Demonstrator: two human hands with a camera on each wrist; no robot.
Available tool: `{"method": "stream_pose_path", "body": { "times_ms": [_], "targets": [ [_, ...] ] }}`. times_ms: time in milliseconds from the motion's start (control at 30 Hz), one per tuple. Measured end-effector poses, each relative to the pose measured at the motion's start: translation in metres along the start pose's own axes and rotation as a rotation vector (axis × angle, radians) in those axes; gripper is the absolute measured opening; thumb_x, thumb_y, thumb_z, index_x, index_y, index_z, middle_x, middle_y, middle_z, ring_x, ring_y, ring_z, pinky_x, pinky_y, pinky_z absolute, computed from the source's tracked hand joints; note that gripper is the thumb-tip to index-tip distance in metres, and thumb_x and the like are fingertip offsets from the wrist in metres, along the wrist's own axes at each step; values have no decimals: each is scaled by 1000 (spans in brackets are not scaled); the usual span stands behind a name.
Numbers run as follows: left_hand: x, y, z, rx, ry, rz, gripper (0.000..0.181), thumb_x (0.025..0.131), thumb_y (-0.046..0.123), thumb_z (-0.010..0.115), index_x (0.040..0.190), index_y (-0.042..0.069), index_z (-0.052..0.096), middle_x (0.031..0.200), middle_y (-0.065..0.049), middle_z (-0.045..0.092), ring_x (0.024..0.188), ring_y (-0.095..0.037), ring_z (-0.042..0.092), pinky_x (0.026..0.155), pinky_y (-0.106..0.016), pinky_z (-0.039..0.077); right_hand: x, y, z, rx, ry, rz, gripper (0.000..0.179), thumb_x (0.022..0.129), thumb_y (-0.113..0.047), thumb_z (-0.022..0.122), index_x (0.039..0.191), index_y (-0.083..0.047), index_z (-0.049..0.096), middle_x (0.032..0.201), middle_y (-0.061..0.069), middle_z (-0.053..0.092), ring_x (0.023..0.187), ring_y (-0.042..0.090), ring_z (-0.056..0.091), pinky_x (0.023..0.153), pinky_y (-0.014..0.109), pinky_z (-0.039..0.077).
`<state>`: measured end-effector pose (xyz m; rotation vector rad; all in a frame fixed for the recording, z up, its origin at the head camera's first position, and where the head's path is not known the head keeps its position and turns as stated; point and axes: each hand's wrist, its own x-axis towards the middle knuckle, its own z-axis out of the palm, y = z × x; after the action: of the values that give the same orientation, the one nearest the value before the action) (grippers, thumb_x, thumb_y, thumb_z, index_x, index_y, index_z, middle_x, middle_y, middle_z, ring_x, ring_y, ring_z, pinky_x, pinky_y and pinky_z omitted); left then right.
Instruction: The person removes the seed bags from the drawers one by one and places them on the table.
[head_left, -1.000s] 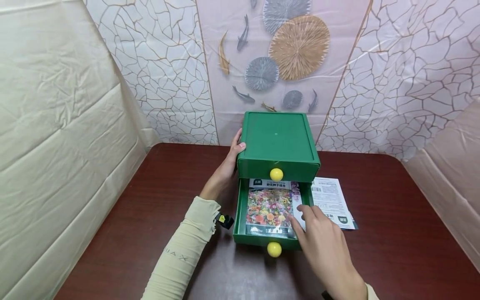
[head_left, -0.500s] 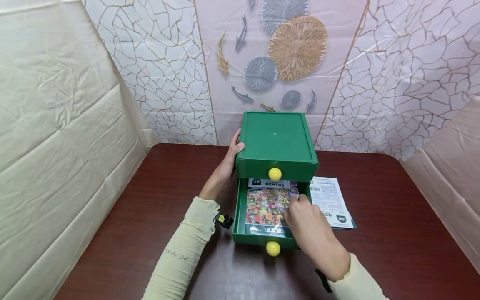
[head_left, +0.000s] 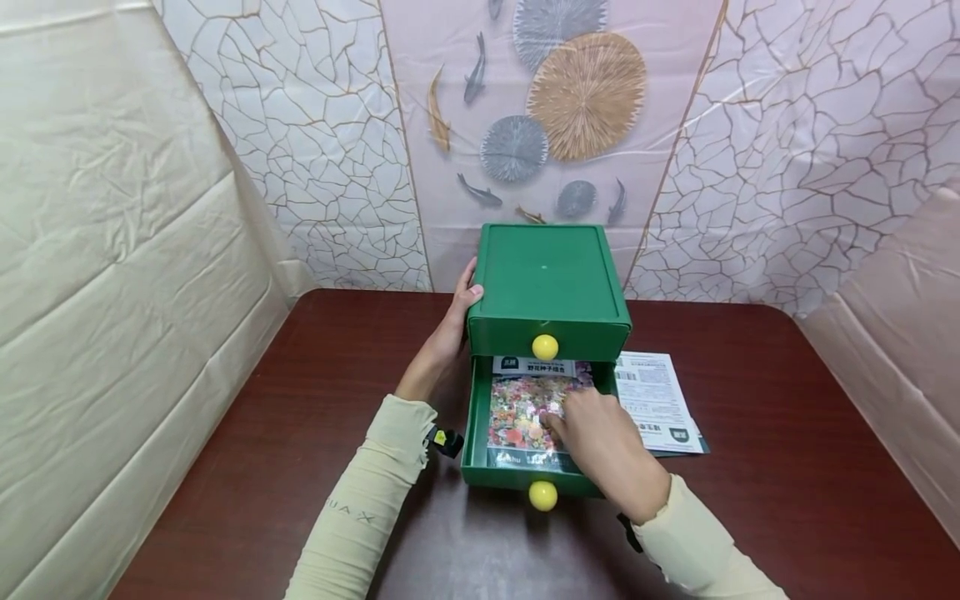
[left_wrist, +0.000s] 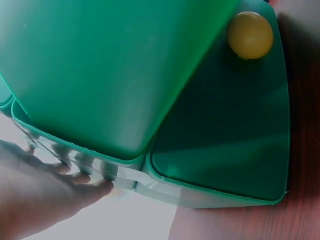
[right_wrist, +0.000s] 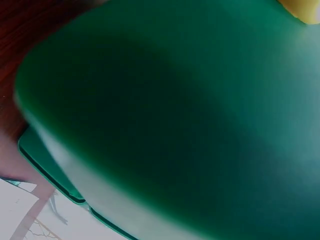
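A small green two-drawer box (head_left: 551,271) with yellow knobs stands on the table. My left hand (head_left: 453,321) rests against its left side; in the left wrist view, straight fingers (left_wrist: 90,187) touch that wall. The lower drawer (head_left: 504,477) is pulled out and holds a flower-seed packet (head_left: 513,417) with a colourful bloom picture. My right hand (head_left: 603,442) reaches into this drawer over the packet's right part, knuckles bent and thumb at the picture. Its fingertips are hidden, so a grip cannot be made out. Only the drawer front (right_wrist: 150,110) fills the right wrist view.
White printed packets (head_left: 656,404), back side up, lie on the table just right of the box. The upper drawer, with its yellow knob (head_left: 545,347), is closed. A patterned cloth backdrop (head_left: 555,125) hangs behind the dark red table (head_left: 360,367).
My right hand has moved left, from the drawer's right edge to over the flower packet, its fingers bending down. My left hand stays on the box's side. The head view has shifted slightly.
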<state>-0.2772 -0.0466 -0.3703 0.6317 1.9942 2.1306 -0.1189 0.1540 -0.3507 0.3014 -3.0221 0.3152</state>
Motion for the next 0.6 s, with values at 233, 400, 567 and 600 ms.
{"method": "stream_pose_path", "body": {
  "times_ms": [233,400,567,600],
  "targets": [
    [-3,0,0,-17,-1,-4,84,98,51,37,171,33,0,176,-5,4,157,-33,18,123,-62,20,2,1,3,-16,36,-9,47,92,-23,84,58,-10,54,53,-1,42,47,14,48,43,30,41],
    [-5,-1,-1,-7,6,-2,83,98,52,37,171,34,1,176,-4,5,156,-32,20,123,-63,20,3,0,3,-8,22,20,37,92,-22,83,66,-6,63,52,1,45,47,14,49,43,29,41],
    [-4,-1,0,4,0,-10,86,97,53,36,171,32,-1,175,-6,6,156,-34,21,123,-62,20,3,-2,3,-7,20,67,34,92,-21,83,69,-4,66,56,4,51,50,17,52,45,34,45],
    [-4,0,1,3,0,-11,87,97,53,36,171,31,-1,176,-7,6,156,-34,21,123,-62,20,3,-3,3,-6,24,73,33,92,-21,83,70,-3,67,58,6,53,51,18,54,46,35,47]
  ]
}}
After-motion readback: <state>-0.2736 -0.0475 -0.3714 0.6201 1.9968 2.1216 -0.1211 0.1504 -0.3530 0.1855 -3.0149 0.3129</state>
